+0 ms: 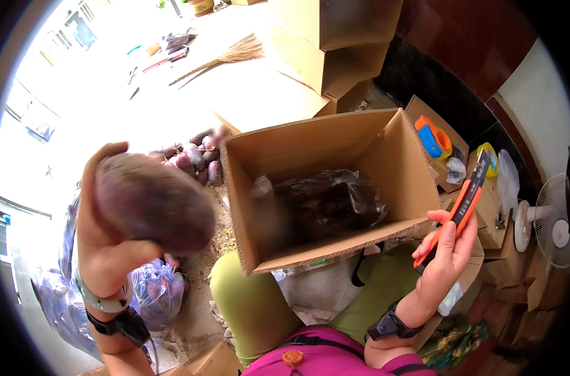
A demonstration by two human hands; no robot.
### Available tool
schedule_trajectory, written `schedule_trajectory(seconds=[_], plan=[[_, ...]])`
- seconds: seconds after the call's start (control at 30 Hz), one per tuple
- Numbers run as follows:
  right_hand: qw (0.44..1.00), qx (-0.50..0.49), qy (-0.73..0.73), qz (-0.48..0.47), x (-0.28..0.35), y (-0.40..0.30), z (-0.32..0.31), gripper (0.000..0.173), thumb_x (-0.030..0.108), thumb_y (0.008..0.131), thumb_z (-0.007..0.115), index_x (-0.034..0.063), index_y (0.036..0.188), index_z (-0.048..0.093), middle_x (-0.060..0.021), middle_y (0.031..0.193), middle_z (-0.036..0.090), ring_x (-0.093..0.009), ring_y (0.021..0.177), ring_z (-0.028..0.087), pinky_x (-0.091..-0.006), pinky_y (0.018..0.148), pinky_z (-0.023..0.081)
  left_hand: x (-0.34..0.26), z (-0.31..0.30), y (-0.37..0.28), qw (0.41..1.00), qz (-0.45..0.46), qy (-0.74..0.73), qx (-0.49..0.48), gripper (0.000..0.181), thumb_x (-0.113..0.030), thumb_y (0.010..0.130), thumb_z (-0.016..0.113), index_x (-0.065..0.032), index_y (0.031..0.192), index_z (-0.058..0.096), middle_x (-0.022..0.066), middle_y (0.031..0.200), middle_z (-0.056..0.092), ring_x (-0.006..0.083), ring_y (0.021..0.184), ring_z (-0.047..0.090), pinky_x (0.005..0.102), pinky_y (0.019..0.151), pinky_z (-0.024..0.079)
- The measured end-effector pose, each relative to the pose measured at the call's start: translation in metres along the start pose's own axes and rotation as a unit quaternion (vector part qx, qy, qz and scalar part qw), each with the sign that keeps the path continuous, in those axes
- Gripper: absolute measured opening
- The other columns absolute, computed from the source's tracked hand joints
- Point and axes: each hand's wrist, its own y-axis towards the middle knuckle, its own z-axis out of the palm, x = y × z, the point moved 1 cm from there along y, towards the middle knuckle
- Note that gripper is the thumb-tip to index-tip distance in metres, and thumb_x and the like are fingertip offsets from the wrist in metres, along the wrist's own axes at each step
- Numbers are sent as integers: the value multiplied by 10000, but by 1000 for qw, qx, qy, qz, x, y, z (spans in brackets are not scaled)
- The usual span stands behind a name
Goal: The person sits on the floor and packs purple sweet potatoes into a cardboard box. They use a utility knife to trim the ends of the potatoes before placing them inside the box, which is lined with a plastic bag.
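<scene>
My left hand (111,254) grips a large purple tuber (153,202), perhaps a purple sweet potato, raised close to the camera and slightly blurred. An orange and black utility knife (460,216) is held in my right hand (447,249), above the right side of an open cardboard box (313,145). Inside that box lies a clear plastic liner (355,188), with dark contents too dim to make out. A pile of purple tubers (195,155) rests on the ground left of the box, partly hidden behind the raised tuber.
Plastic bags (158,286) with tubers inside sit at lower left. Tall cardboard cartons (299,56) stand beyond the box, with a straw broom (238,51) on the bright floor. To the right are tape rolls (433,138) and a white fan (555,221).
</scene>
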Motion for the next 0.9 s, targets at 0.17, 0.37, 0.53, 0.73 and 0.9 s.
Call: schedule_trajectory(seconds=[0.17,0.37,0.53,0.73,0.9], plan=[[999,-13,-26,39,-29,13,-14,413,183,994,428,41,1377,371,-89,963,597,-39,498,432,-171,435,367,17,102,88,906,13,245,346,860,-61,616,823,-21,1338,357,150,1205,532,262,1135,547,372,985,437],[998,-9,5,55,-40,16,-16,481,214,989,426,1,1404,309,-97,941,576,-47,502,438,-171,421,356,133,209,133,728,-19,381,570,703,-91,622,787,-49,1236,448,192,1144,540,390,1071,543,428,906,458],[998,18,42,48,-47,16,-25,572,254,980,439,-31,1433,236,-125,925,573,-56,452,427,-170,388,344,234,242,122,549,-124,526,638,682,-118,609,779,-73,1229,498,222,1209,524,394,1091,544,438,874,483],[997,14,34,75,-44,19,-27,688,325,952,485,-62,1438,188,-133,889,570,-61,433,434,-182,366,349,338,228,79,475,-166,545,671,585,-188,702,729,-86,1244,534,190,1250,545,355,1156,529,434,924,458],[997,26,33,67,-43,18,-27,687,330,954,482,-62,1437,192,-129,892,569,-57,436,437,-181,364,349,340,210,50,442,-169,555,684,488,-254,767,693,-107,1219,586,133,1256,570,320,1155,540,436,948,441]])
